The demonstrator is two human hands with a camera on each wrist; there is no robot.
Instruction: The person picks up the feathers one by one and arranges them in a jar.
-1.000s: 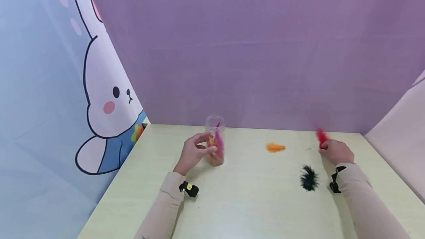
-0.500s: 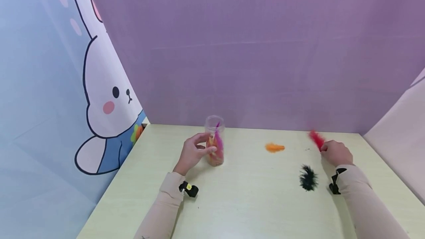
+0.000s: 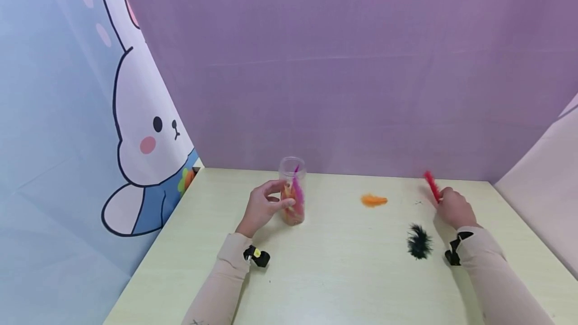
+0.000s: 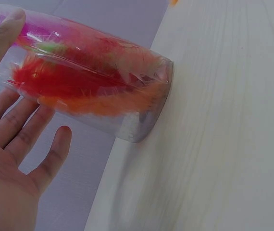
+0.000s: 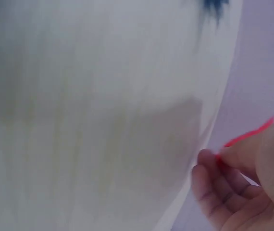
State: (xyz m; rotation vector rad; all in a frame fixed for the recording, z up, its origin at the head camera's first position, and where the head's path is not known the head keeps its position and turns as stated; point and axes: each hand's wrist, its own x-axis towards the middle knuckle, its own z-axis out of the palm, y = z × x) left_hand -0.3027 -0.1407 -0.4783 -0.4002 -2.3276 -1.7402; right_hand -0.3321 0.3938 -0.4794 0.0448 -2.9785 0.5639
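My left hand holds a clear plastic jar upright on the table, thumb on the near side and fingers behind it. Inside the jar are several feathers: red, orange and magenta ones, with a bit of green. At the right, my right hand pinches a red feather between thumb and fingertips, its fluffy end pointing up and left. In the right wrist view the red feather sticks out past the thumb, and the hand casts a shadow on the table.
An orange feather lies on the pale table between the jar and my right hand. Nearer to me lies a black feather. A purple cloth stands behind the table, and a blue rabbit-print cloth hangs at the left.
The red feather in my right hand tipped left, then came up a little with the hand and now appears narrower, edge-on. My left hand and the jar have stayed put.
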